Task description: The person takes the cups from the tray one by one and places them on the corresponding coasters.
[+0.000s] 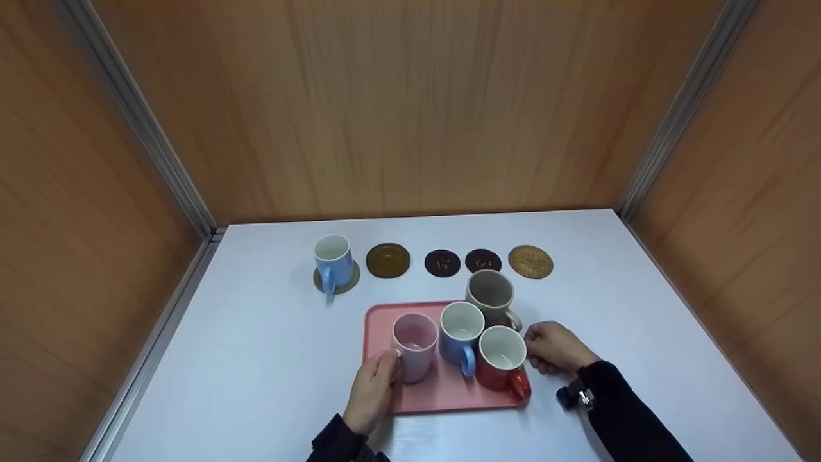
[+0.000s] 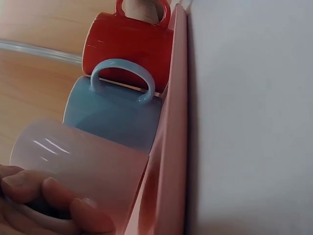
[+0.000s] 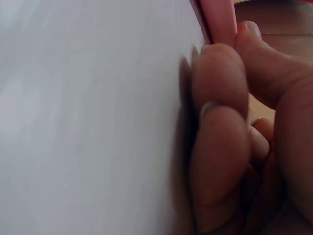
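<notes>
My left hand (image 1: 372, 390) grips the handle of a pink mug (image 1: 418, 350), its fingers curled through the handle in the left wrist view. The mug is at the left side of a pink tray (image 1: 442, 399). Beside it on the tray stand a blue mug (image 1: 457, 346) and a red mug (image 1: 494, 372), with a grey mug (image 1: 485, 300) at the back right corner. Against the tray's right edge is my right hand (image 1: 557, 348). In the right wrist view its thumb (image 3: 266, 61) and bent forefinger pinch the tray rim (image 3: 219, 19), the other fingers curled close over the table.
Behind the tray lies a row of round coasters: a brown one (image 1: 388, 260), two dark ones including the left dark coaster (image 1: 442, 264), and a woven one (image 1: 530, 262). Another blue mug (image 1: 335, 260) stands on the leftmost coaster (image 1: 351, 282). Wooden panels (image 1: 410, 115) enclose the white table (image 1: 256, 359).
</notes>
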Motion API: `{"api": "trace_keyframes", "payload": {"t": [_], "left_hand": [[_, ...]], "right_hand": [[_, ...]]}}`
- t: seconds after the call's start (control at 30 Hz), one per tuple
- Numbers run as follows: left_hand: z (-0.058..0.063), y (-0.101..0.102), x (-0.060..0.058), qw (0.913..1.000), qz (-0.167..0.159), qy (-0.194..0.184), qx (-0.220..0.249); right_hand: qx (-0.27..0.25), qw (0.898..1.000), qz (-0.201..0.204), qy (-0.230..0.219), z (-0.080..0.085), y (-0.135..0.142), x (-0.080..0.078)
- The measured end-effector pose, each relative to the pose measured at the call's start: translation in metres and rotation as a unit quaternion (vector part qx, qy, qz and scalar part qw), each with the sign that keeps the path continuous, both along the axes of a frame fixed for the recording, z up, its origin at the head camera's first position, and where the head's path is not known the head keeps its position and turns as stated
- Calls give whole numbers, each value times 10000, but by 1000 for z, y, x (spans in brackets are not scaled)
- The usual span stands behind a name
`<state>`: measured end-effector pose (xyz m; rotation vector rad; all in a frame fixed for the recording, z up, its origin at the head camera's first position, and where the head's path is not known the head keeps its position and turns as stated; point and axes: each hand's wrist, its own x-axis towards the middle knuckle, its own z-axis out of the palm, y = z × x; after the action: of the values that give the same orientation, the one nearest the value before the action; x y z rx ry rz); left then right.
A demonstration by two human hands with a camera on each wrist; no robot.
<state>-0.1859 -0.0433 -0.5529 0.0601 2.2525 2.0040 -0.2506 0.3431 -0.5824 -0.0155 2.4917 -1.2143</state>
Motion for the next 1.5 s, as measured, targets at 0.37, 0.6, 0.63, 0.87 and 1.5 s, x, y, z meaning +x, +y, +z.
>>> {"api": "trace_keyframes", "payload": {"t": [0.37,0.6,0.63,0.87,1.5], "left_hand": [[15,-1,-30,9969,116,664,395],[26,3,-70,9954,219,812,468],[27,4,-77,9947,280,849,503],[27,13,-125,9908,835,925,535],[28,15,-209,9828,1628,659,-572]], "right_hand": [[-5,10000,-23,-75,3,2,-2],[-156,9998,-120,-93,3,3,-1],[-180,9997,-138,-94,2,3,-1],[-216,9994,-226,-167,-2,3,0],[-230,9997,-12,-59,0,1,-1]]}}
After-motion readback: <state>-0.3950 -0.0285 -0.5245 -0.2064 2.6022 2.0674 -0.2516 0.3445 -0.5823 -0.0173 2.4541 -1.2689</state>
